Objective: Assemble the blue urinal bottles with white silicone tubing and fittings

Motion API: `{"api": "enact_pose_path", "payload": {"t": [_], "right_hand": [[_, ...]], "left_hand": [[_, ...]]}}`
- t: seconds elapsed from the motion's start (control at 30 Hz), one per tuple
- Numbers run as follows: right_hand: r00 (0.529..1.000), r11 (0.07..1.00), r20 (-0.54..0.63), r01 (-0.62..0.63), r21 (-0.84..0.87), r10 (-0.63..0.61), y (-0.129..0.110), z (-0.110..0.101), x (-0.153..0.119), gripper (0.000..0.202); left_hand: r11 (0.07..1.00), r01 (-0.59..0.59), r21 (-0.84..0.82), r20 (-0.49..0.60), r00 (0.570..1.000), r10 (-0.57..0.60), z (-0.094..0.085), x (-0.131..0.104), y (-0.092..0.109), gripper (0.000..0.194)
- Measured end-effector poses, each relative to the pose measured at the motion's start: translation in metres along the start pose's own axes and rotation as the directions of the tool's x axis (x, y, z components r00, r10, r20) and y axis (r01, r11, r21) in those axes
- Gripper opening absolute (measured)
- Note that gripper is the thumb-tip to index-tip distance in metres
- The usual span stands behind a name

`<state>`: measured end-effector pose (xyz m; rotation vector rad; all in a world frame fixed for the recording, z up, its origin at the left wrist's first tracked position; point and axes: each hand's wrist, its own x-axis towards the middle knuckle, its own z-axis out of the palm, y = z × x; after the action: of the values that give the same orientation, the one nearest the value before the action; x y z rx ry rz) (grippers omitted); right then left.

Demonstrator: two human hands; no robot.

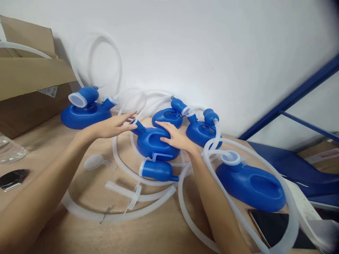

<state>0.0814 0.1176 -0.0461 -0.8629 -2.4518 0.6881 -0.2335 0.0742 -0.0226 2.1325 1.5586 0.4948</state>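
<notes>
A blue plastic urinal bottle (144,144) with a handle opening lies in the middle of the wooden table. My left hand (115,124) is at its neck, fingers spread, the thumb tip at the rim; I cannot tell whether it touches. Across the top of the bottle rests my right hand (176,137), its fingers stretched out near the handle, not gripping. Just in front lies a blue cup-shaped funnel (157,171) with a white rim and a narrow spout. A translucent cap with a strap (94,161), a clear ring (136,197), a small metal clip (105,214) and a tube (156,209) lie nearer me.
More blue bottles stand around: one at left (76,118), one behind (159,118), one at right rear (196,132), one at right front (249,185). Long clear hoses loop between them. A cardboard box (31,77) stands left, a phone (272,224) lies right, a blue rack (296,84) beyond.
</notes>
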Motion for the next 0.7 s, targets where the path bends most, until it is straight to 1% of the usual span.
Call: {"api": "enact_pose_path", "payload": {"t": [0.03,0.07,0.1,0.13,0.17,0.2,0.23,0.27,0.3,0.33,0.4,0.43,0.47,0.5,0.53,0.6,0.63,0.67,0.7], "right_hand": [[0.999,0.999,-0.008,0.040,-0.028,-0.041,-0.014,-0.004,-0.003,0.061],[0.994,0.994,0.021,0.104,-0.040,-0.103,-0.030,-0.006,-0.006,0.053],[0.982,0.985,0.090,0.171,-0.030,-0.168,-0.048,-0.006,-0.011,0.040],[0.949,0.973,0.221,0.231,0.001,-0.226,-0.065,-0.003,-0.016,0.032],[0.885,0.957,0.373,0.288,0.037,-0.280,-0.082,0.004,-0.021,0.035],[0.809,0.935,0.490,0.351,0.040,-0.325,-0.096,0.013,-0.025,0.044],[0.738,0.900,0.570,0.437,0.004,-0.361,-0.108,0.025,-0.029,0.050],[0.707,0.861,0.609,0.502,-0.076,-0.359,-0.116,0.038,-0.032,0.048],[0.713,0.836,0.617,0.526,-0.158,-0.332,-0.122,0.051,-0.032,0.040],[0.703,0.811,0.637,0.548,-0.203,-0.315,-0.124,0.062,-0.032,0.033],[0.672,0.781,0.680,0.579,-0.234,-0.295,-0.123,0.073,-0.027,0.017],[0.658,0.773,0.687,0.594,-0.222,-0.308,-0.121,0.073,-0.024,0.011],[0.661,0.771,0.672,0.601,-0.209,-0.333,-0.119,0.068,-0.022,0.009],[0.685,0.775,0.629,0.599,-0.201,-0.366,-0.117,0.060,-0.020,0.010],[0.728,0.787,0.555,0.585,-0.196,-0.402,-0.116,0.050,-0.021,0.012],[0.825,0.829,0.345,0.528,-0.184,-0.448,-0.115,0.025,-0.025,0.015],[0.861,0.851,0.224,0.495,-0.174,-0.456,-0.116,0.013,-0.028,0.014],[0.883,0.869,0.101,0.469,-0.160,-0.458,-0.117,0.003,-0.031,0.012],[0.892,0.884,-0.019,0.445,-0.143,-0.452,-0.117,-0.006,-0.034,0.009]], "left_hand": [[1.000,0.006,0.001,-0.012,1.000,-0.006,-0.006,-0.003,0.001,0.103],[1.000,0.006,0.011,-0.023,1.000,-0.006,-0.011,-0.007,0.003,0.099],[1.000,0.003,0.025,-0.032,0.999,-0.002,-0.016,-0.010,0.004,0.094],[0.999,-0.001,0.037,-0.033,0.999,0.003,-0.020,-0.012,0.004,0.090],[0.999,-0.005,0.047,-0.031,1.000,0.007,-0.023,-0.015,0.005,0.087],[0.998,-0.009,0.055,-0.029,1.000,0.011,-0.026,-0.017,0.006,0.084],[0.998,-0.013,0.061,-0.029,0.999,0.015,-0.029,-0.019,0.006,0.083],[0.998,-0.016,0.069,-0.035,0.999,0.019,-0.031,-0.021,0.007,0.082],[0.997,-0.018,0.078,-0.045,0.999,0.022,-0.032,-0.023,0.008,0.081],[0.996,-0.022,0.087,-0.044,0.999,0.026,-0.033,-0.025,0.009,0.080],[0.995,-0.030,0.098,-0.028,0.999,0.033,-0.035,-0.029,0.011,0.078],[0.995,-0.035,0.096,-0.025,0.999,0.037,-0.035,-0.031,0.013,0.078],[0.995,-0.042,0.087,-0.027,0.999,0.044,-0.036,-0.033,0.014,0.078],[0.996,-0.053,0.067,-0.037,0.998,0.055,-0.036,-0.035,0.016,0.078],[0.997,-0.069,0.031,-0.057,0.996,0.070,-0.036,-0.036,0.019,0.079],[0.992,-0.093,-0.080,-0.133,0.988,0.082,-0.036,-0.039,0.026,0.082],[0.985,-0.092,-0.145,-0.173,0.983,0.067,-0.035,-0.040,0.030,0.084],[0.974,-0.083,-0.212,-0.205,0.978,0.039,-0.034,-0.041,0.034,0.087],[0.962,-0.075,-0.262,-0.242,0.970,0.010,-0.032,-0.042,0.039,0.090]]}}
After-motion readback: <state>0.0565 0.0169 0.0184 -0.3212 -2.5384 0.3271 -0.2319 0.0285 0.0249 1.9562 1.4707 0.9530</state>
